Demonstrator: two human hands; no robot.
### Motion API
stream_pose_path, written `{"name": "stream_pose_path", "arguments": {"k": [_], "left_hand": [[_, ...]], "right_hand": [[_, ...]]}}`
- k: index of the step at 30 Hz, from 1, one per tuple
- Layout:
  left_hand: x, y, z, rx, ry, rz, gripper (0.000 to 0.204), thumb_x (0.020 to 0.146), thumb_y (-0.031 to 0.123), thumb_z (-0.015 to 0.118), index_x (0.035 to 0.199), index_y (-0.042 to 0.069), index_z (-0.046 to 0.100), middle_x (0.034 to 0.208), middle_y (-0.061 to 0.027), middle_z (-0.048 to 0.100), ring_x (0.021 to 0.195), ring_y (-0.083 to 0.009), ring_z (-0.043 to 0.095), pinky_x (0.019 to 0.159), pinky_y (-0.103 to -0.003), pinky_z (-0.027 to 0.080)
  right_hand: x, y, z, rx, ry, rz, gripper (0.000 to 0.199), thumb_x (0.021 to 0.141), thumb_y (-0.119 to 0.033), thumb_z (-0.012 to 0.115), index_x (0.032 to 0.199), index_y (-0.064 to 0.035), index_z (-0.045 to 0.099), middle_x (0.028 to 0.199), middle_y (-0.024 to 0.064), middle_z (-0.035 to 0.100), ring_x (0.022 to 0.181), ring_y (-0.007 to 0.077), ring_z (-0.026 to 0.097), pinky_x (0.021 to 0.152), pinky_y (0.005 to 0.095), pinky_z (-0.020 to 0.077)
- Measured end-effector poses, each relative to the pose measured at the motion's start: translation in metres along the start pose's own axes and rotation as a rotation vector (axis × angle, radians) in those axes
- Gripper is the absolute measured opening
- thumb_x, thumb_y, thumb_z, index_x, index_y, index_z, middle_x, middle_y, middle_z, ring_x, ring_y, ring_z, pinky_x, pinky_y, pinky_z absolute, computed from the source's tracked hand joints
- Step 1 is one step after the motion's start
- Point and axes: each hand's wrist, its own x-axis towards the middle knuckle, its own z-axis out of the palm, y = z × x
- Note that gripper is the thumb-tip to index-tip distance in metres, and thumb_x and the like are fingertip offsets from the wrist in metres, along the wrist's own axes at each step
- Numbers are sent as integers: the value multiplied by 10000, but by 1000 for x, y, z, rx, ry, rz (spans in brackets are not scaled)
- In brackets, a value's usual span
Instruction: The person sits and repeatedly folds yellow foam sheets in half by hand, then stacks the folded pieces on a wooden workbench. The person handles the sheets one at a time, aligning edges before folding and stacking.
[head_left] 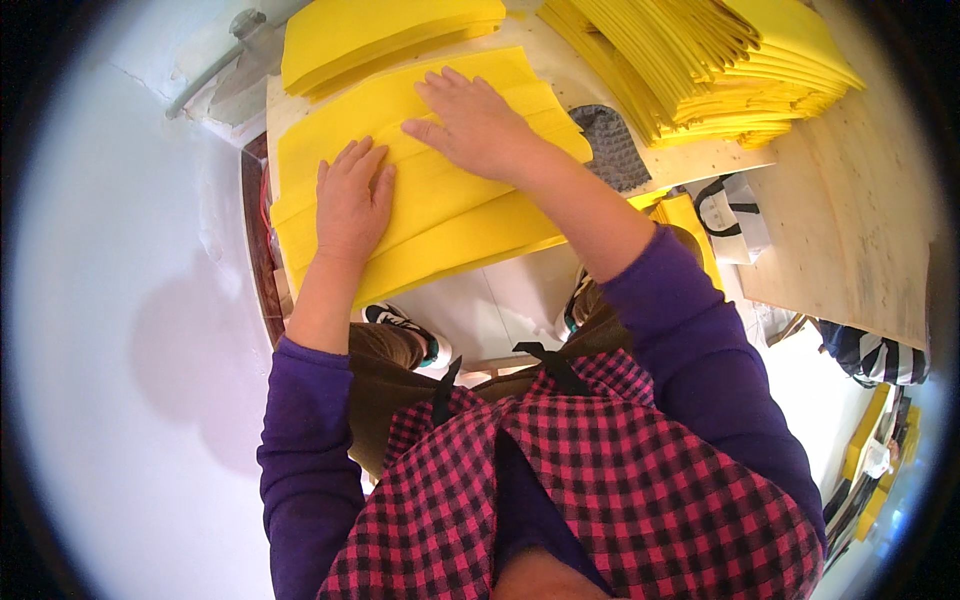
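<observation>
Head view gives me both hands laid flat on a stack of yellow sheets (450, 225) that sits on the wooden counter (850, 200) in the upper middle of the frame. My left hand (352, 200) presses palm down on the near left part of that stack, fingers (362, 160) straight and close together, gripping nothing. My right hand (475, 125) rests palm down further up and to the right on the same stack, fingers spread a little and pointing toward the upper left, also holding nothing. I can see the stack fanned slightly, its edges stepped along the lower side. Above it, at the top of the frame, lies a second pile of yellow sheets (380, 40), and at the upper right a much larger heap of yellow sheets (720, 70), layered and splayed. Between the worked stack and that heap a grey textured cloth (612, 145) lies on the counter. Just right of centre, below the counter edge, I see a white bag with black handles (735, 215). A white wall (110, 300) fills the left side. Purple sleeves (690, 340) and a pink and black checked apron (600, 480) take up the lower frame, with a shoe (405, 325) visible on the floor beneath the counter.
</observation>
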Motion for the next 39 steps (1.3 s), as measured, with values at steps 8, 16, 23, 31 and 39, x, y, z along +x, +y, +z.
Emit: {"name": "stream_pose_path", "arguments": {"k": [8,16,23,31,39], "left_hand": [[-4,0,4,-71,10,-22,297,893,240,567,1133,73,622,1259,-141,573,1234,-327,481,1045,-564,302],[14,19,-9,81,-11,14,358,904,309,543,1173,80,600,1280,-132,561,1259,-310,461,1065,-558,278],[27,24,1,162,-76,-133,559,944,434,450,1336,36,466,1412,-172,432,1357,-314,341,1106,-517,237],[-22,-2,-3,185,-267,-330,733,944,526,370,1453,8,273,1526,-160,248,1432,-274,183,1162,-431,116],[-25,1,-2,244,-279,-354,726,954,533,334,1466,25,252,1542,-135,221,1441,-248,159,1167,-419,93]], "right_hand": [[-33,3,10,-273,-207,194,801,923,-588,366,1445,14,282,1532,143,245,1439,235,164,1167,405,105],[-36,6,13,-301,-193,220,807,918,-596,364,1464,-12,253,1546,123,216,1446,211,141,1168,400,87],[-37,7,13,-315,-191,217,791,919,-594,363,1463,-29,266,1547,114,217,1445,206,146,1167,406,103],[-39,11,16,-294,-172,195,800,922,-602,349,1454,-9,275,1540,137,224,1441,221,161,1165,410,113],[-24,-5,-5,-188,-143,263,836,912,-612,360,1428,42,293,1517,205,242,1431,283,183,1156,420,141]]}}
